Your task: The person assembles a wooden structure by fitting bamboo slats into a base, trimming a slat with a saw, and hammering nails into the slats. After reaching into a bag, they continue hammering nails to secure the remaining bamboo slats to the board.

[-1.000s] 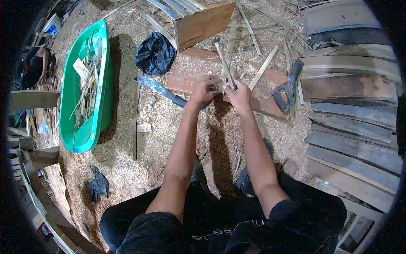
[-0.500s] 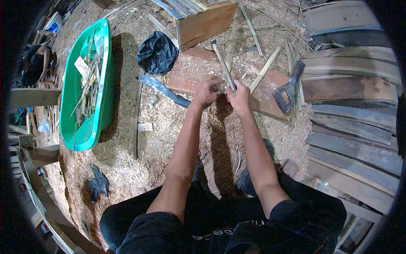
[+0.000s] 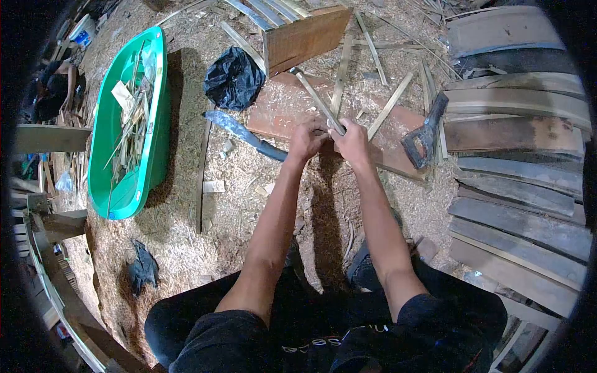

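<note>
In my right hand (image 3: 352,143) is a hammer (image 3: 318,99), its long pale shaft slanting up and left to a dark end; its details are hard to make out. My left hand (image 3: 306,140) is beside it, fingers curled and pinched together. What they hold, if anything, is too small to tell. Both hands are over the near edge of a reddish-brown board (image 3: 273,102) strewn with shavings. A machete (image 3: 239,127) with a dark handle lies left of my left hand. To the right, a handsaw (image 3: 418,144) rests across the board's end.
A green plastic tub (image 3: 158,93) with wood scraps stands left. A black plastic bag (image 3: 233,78) and a slatted wooden crate (image 3: 305,40) are ahead. Stacked planks (image 3: 516,168) line the right side. Thin wood strips (image 3: 390,102) lie around. Another person (image 3: 55,90) is far left.
The hammer's far end has swung left and slightly down. My left hand has drawn its fingers in closer to my right hand. The view has shifted slightly.
</note>
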Tool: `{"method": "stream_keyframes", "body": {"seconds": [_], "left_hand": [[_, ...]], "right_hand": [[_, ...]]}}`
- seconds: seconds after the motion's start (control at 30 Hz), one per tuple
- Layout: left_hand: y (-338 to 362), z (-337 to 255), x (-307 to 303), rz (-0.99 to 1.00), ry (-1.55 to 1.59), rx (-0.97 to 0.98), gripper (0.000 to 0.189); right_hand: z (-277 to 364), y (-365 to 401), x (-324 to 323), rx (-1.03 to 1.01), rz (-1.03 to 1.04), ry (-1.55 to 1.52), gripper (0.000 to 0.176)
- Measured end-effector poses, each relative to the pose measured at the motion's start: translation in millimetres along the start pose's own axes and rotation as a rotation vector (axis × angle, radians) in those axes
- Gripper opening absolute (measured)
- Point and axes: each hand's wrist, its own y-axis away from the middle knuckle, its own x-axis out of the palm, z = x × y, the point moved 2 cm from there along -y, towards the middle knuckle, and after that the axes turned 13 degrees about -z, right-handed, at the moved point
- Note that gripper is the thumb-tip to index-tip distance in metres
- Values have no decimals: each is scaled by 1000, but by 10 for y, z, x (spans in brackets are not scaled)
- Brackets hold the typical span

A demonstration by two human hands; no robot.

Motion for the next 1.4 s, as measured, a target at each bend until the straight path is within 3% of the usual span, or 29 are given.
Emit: {"method": "stream_keyframes", "body": {"seconds": [0.13, 0.33, 0.47, 0.57, 0.7, 0.8, 1.0, 1.2, 1.3, 1.4], "left_hand": [[12, 36, 7, -33, 36, 39, 16], [41, 11, 61, -33, 154, -137, 14], [33, 23, 40, -31, 105, -67, 14], [30, 59, 60, -30, 62, -30, 16], [18, 50, 35, -48, -52, 181, 16], [71, -19, 26, -52, 67, 23, 16], [95, -45, 18, -9, -20, -56, 18], [5, 77, -42, -100, 1, 58, 16], [-6, 78, -70, -130, 216, -144, 18], [-77, 99, -115, -108, -32, -52, 18]], "right_hand": [[5, 63, -68, 166, 30, -209, 23], [-115, 103, 31, 193, -237, -201, 33], [-336, 78, 99, 309, -225, -302, 29], [34, 24, -102, 430, -127, -294, 31], [-47, -1, -2, 300, -163, -161, 30], [-148, 7, 118, 233, -295, -101, 29], [-201, -81, 206, 324, -260, -10, 25], [-348, -156, 444, 416, -283, -129, 23], [-392, -203, 500, 479, -213, -304, 21], [-287, -195, 379, 520, -138, -406, 19]]}}
